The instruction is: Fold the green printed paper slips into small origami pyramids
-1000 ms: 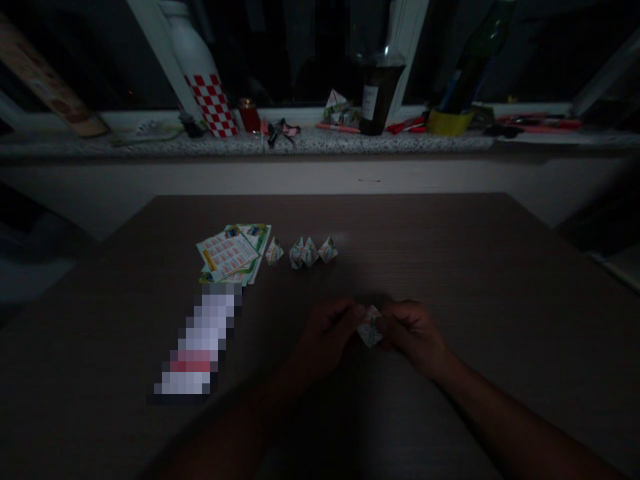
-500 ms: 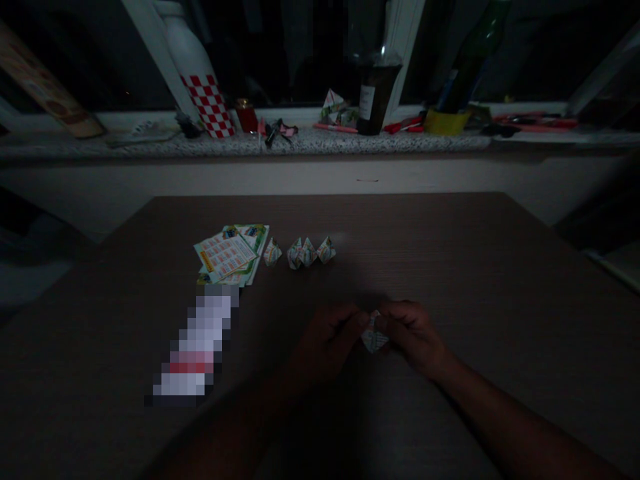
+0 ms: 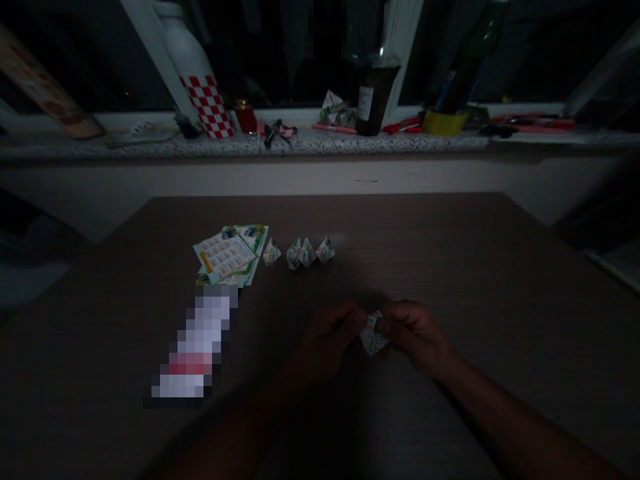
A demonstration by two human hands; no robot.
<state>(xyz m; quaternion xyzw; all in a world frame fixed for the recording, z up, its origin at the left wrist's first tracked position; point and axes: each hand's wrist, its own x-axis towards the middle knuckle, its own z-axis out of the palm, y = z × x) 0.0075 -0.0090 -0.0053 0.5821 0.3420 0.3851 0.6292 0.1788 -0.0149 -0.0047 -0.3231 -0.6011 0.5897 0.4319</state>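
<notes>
Between my two hands is a small folded paper piece (image 3: 373, 339), printed in pale green, white and orange, pointed at the bottom. My left hand (image 3: 333, 337) pinches its left side with thumb and fingers. On the opposite side my right hand (image 3: 413, 333) grips it the same way, thumb on top. The fingers behind the paper are partly hidden and dark. Farther off on the table stand several similar folded paper pieces (image 3: 307, 253) in a row. Left of them lies a stack of printed paper sheets (image 3: 227, 253).
A pixelated, bright phone-like object (image 3: 195, 347) lies on the brown table (image 3: 450, 247) at left. Along the granite windowsill (image 3: 310, 143) stand a red-and-white checkered bottle (image 3: 207, 100), a small red jar (image 3: 245, 117), a dark labelled container (image 3: 373, 100) and a green bottle (image 3: 470, 60).
The folded paper between my hands has opened slightly wider and shows more of its printed face. Both hands stay in nearly the same place. The row and stack are unmoved.
</notes>
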